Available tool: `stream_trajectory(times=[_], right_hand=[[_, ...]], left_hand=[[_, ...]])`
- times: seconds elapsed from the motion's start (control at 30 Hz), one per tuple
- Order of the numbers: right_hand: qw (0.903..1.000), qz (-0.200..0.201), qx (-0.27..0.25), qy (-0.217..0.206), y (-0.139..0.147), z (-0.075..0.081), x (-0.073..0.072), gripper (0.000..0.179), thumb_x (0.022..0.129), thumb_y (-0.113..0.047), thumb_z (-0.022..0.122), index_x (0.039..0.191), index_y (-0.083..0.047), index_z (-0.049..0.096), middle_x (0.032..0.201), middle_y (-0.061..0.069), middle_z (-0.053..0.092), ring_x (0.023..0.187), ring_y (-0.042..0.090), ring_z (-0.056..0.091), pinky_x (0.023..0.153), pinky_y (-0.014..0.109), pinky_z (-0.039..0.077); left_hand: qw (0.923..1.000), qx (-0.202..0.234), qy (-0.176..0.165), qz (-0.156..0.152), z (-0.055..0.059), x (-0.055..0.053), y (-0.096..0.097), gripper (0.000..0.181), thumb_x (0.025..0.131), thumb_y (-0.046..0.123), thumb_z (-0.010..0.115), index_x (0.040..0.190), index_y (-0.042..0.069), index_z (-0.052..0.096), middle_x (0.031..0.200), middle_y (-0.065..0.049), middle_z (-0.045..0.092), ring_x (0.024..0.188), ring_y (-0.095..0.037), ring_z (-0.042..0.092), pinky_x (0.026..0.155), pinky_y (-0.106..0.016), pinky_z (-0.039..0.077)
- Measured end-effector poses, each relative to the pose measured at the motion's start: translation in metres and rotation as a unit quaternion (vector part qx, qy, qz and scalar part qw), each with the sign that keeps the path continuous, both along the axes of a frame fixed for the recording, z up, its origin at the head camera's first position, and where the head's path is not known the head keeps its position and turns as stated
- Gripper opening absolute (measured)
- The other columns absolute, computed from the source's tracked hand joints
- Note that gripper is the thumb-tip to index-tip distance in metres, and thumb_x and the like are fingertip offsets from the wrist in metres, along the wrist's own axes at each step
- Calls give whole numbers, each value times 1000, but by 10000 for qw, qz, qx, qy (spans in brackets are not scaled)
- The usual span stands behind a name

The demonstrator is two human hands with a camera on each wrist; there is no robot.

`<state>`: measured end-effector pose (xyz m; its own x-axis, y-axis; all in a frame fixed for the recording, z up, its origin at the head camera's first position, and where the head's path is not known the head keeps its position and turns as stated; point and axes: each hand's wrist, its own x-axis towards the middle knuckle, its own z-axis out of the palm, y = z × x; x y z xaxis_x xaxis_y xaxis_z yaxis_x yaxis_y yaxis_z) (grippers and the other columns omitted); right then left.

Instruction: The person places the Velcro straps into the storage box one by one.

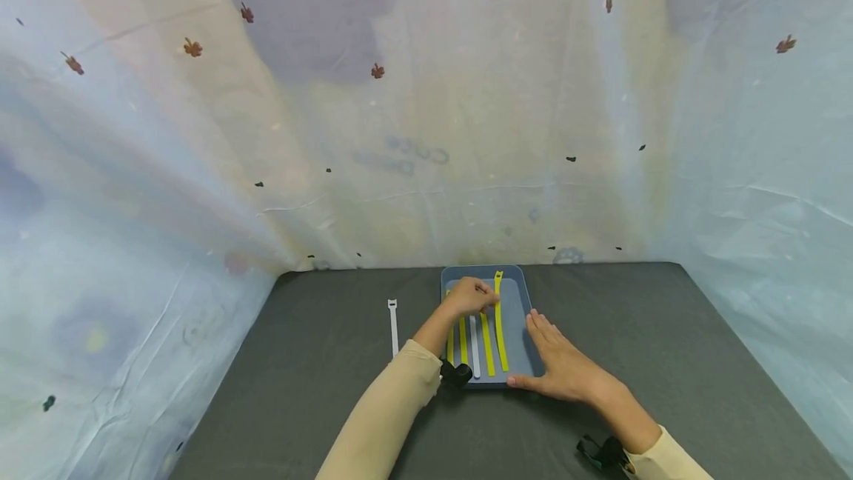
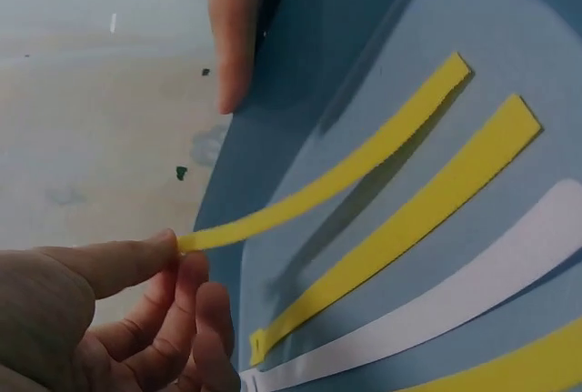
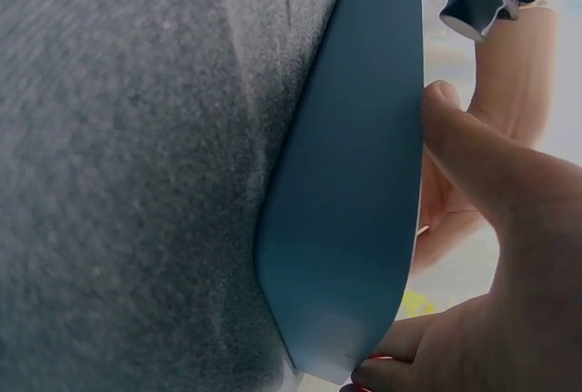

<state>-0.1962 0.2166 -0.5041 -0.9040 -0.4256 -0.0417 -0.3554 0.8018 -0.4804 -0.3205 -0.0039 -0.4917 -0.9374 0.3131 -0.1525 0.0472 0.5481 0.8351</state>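
Note:
My left hand [image 1: 472,296] is over the blue-grey tray [image 1: 520,347], pinching a yellow hook-and-loop cable tie [image 2: 327,185] near its slotted head between thumb and finger. The tie's strap curves above the tray floor, casting a shadow. Beside it in the tray lie another yellow tie [image 2: 409,228], a white tie [image 2: 436,315] and more yellow ties [image 1: 463,339], roughly side by side. My right hand [image 1: 563,363] spans the tray's near right corner. Its fingers look straight along the right side, and its thumb touches the near rim.
Left of the tray, a white cable tie [image 1: 393,324] lies on the dark grey cloth [image 1: 320,391], its lower end hidden by my left sleeve [image 1: 393,406]. A patterned sheet [image 1: 426,132] hangs behind and at both sides. Straps with dark devices sit on both wrists.

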Motion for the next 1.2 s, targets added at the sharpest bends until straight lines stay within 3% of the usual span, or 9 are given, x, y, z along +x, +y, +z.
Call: stream_trajectory(times=[0.2, 0.47, 0.87, 1.2], right_hand=[[10000, 20, -65, -60, 1, 2, -2, 129, 88, -73, 76, 168, 9, 16, 176, 30, 9, 163, 49, 12, 129, 67, 20], [9999, 39, -91, -127, 2, 2, -4, 132, 86, -77, 74, 168, 8, 15, 177, 28, 9, 163, 48, 12, 130, 66, 19], [9999, 16, -112, -88, 4, -3, -5, 131, 86, -75, 76, 168, 9, 16, 177, 28, 10, 163, 48, 12, 129, 67, 21], [9999, -9, -103, -124, 5, -1, -3, 132, 86, -74, 77, 168, 8, 16, 177, 28, 10, 163, 47, 12, 130, 65, 20]], left_hand=[[9994, -305, 31, 170, 0, -2, 6, 18, 103, 22, 76, 95, 6, 81, 89, -9, 77, 75, -23, 72, 68, -34, 62], [9935, -1087, 255, 241, 0, -3, 9, 24, 101, 25, 78, 84, 9, 82, 76, -12, 77, 63, -19, 63, 55, -27, 47], [9884, -1463, 267, 320, -5, -5, 12, 25, 99, 24, 80, 81, 7, 83, 71, -8, 75, 63, -19, 63, 54, -26, 43], [9808, -1879, 293, 423, -7, -8, 16, 30, 96, 28, 83, 72, 11, 82, 63, -1, 72, 53, -14, 51, 54, -29, 39]])
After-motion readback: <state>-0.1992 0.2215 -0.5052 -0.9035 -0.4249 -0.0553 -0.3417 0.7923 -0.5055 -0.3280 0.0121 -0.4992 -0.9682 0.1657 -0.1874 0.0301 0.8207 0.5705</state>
